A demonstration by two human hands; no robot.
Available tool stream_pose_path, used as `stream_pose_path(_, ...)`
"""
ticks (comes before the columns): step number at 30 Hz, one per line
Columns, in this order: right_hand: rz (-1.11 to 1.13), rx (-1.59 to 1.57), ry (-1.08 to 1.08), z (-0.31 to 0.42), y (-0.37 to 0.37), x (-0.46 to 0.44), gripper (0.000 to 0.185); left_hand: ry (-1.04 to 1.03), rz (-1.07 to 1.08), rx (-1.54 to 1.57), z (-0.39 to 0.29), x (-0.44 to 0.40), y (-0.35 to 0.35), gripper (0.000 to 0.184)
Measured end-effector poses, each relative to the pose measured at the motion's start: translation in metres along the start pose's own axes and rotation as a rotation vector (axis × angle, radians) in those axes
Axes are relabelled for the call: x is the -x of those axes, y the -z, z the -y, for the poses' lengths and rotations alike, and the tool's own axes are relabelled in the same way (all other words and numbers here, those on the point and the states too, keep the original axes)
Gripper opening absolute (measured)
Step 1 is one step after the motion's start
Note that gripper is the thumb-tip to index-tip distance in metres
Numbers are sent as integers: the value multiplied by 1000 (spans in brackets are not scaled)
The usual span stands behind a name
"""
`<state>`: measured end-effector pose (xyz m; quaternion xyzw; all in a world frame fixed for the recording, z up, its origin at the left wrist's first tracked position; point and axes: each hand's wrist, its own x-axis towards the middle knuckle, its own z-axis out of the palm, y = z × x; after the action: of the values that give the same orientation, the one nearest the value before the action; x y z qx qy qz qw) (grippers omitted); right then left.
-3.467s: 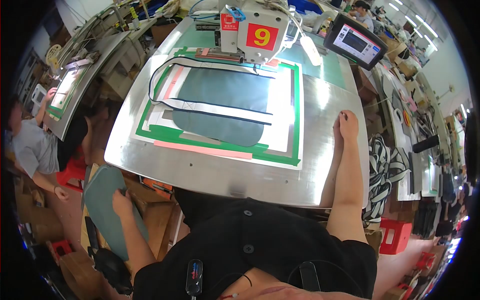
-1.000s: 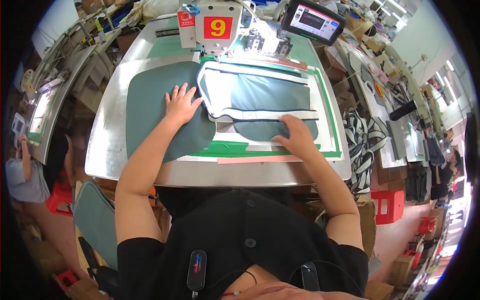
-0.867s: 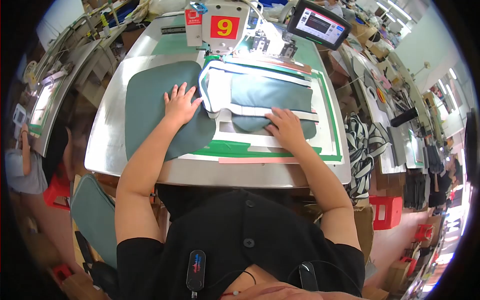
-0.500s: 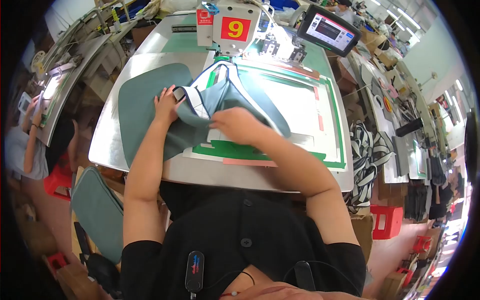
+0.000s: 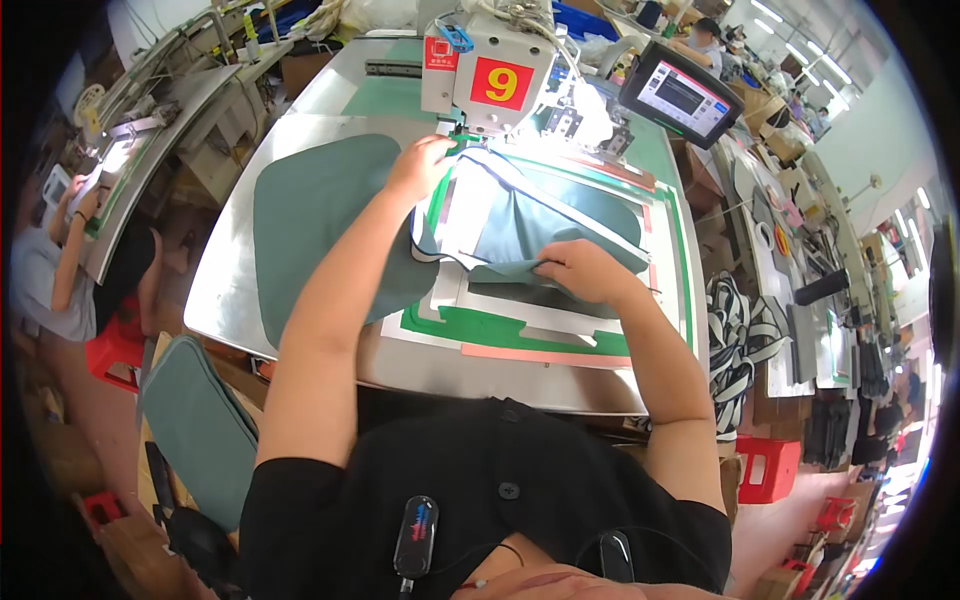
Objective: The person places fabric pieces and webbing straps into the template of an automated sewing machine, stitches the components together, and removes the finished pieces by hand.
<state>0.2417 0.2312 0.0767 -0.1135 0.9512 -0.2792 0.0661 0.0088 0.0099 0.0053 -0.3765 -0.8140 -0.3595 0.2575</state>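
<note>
A grey-green fabric piece (image 5: 515, 232) with white, dark-edged strap (image 5: 580, 208) lies over the white template frame (image 5: 470, 298). My right hand (image 5: 590, 270) pinches the near edge of this fabric between thumb and fingers. My left hand (image 5: 420, 170) reaches up to the far end of the strap, just below the sewing machine head (image 5: 495, 75). Its fingers are drawn together there, and what they hold, if anything, is hidden. Under my left forearm a flat grey-green panel (image 5: 320, 215) rests on the metal table.
A screen (image 5: 683, 95) stands right of the machine head. Green tape (image 5: 490, 327) borders the template. Grey-green panels (image 5: 195, 430) are stacked at lower left. Striped straps (image 5: 735, 350) hang in a bundle at right, near a red stool (image 5: 768, 470). Another person sits at far left.
My left hand has left the folded strap and moved up to the machine head. My right hand has shifted right and spread the fabric across the template. The camera view has shifted slightly.
</note>
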Motion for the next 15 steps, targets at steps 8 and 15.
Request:
stream_pose_path(8,46,-106,-51,7,-11,-1,21,575,265,113,32,-38,-54,26)
stream_pose_path(15,1,-158,-47,6,-2,3,20,653,724,7,34,-44,-45,23)
